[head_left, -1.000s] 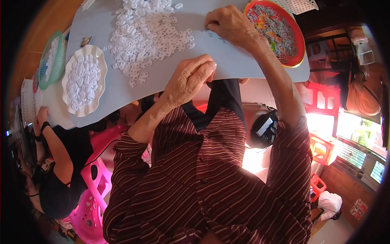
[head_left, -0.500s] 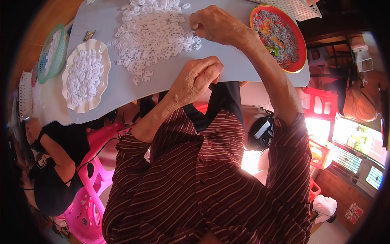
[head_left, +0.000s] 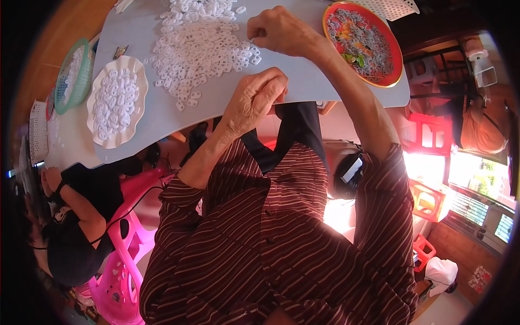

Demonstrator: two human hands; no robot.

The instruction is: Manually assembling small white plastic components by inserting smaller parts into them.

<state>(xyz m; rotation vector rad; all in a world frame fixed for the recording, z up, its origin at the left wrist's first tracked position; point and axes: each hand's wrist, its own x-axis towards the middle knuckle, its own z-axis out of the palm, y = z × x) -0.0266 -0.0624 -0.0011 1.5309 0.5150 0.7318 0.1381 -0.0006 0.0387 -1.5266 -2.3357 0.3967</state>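
A heap of small white plastic pieces point(head_left: 203, 40) lies spread on the grey table point(head_left: 303, 81). My right hand point(head_left: 281, 32) rests at the heap's right edge with its fingers curled shut against the pieces; anything pinched in them is hidden. My left hand point(head_left: 254, 100) sits at the table's near edge, just below the heap, fingers bent together and fingertips turned down. Both forearms wear dark red striped sleeves.
A white scalloped plate point(head_left: 138, 73) of white pieces and a green basket point(head_left: 61, 97) stand at the left. A red round tray point(head_left: 398, 59) of mixed coloured bits is at the right. A person in black point(head_left: 70, 216) sits lower left by a pink chair point(head_left: 127, 244). Red stools point(head_left: 433, 135) stand at the right.
My right hand has moved left, from beside the red tray to the edge of the white heap. My left hand has stayed at the table's near edge.
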